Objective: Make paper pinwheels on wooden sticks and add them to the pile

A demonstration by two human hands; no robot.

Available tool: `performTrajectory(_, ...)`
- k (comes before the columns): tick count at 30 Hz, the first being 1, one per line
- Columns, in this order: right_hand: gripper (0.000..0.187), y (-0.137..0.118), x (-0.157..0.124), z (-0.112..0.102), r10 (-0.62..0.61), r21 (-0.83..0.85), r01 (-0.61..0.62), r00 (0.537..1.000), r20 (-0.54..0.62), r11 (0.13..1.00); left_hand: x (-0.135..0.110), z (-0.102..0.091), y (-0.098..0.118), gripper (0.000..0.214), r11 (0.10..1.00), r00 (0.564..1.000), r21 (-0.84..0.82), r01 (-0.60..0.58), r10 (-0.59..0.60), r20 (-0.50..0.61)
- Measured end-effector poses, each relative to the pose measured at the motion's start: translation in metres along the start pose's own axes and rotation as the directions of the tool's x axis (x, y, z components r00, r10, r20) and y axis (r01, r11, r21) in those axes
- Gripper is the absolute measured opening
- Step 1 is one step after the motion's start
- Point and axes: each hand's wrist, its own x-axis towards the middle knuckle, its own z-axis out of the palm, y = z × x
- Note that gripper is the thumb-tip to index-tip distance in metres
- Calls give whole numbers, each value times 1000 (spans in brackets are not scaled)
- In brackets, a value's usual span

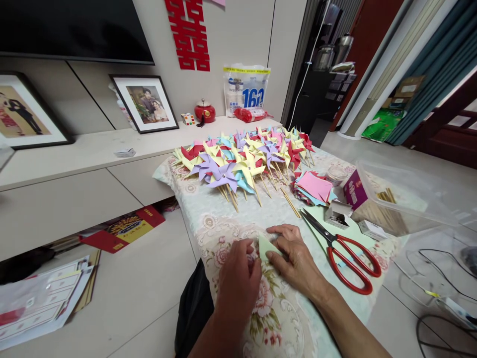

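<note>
The left hand (238, 278) and right hand (296, 261) pinch a green paper (266, 246) (folded); red scissors (346, 258) lie beside.

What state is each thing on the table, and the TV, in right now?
Paper, held down on the cloth between both hands.
Left hand, fingers curled at the paper's edge.
Right hand, flat, pressing the paper.
Scissors, shut, lying flat.
Pinwheels, assembled, piled together.
Coloured squares, loosely stacked.
Small box, open.
TV, off.
</note>
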Motion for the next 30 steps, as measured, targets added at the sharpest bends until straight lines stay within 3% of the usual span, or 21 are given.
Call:
performTrajectory(5,12,2,0,2,21,-35,-21,1000,8,999,0,13,-8,23,975,985,185,-121,140,-96)
performTrajectory(9,9,5,0,3,37,-34,-37,999,-4,999,-1,22,-12,22,933,963,293,-210,249,-102)
performTrajectory(14,24,10,-2,6,27,-58,-27,1000,-3,998,-4,27,-17,22,904,938,334,-266,323,-128)
performTrajectory(21,43,11,-1,6,21,-98,-19,1000,14,995,-8,22,-18,22,834,897,396,-385,439,-52)
performTrajectory(25,40,8,-2,5,-21,-130,20,1000,-9,991,-14,20,-15,24,759,865,472,-448,502,12)
performTrajectory(30,30,-8,-15,5,-159,-206,141,985,-74,968,-20,17,-17,29,656,822,544,-523,558,118)
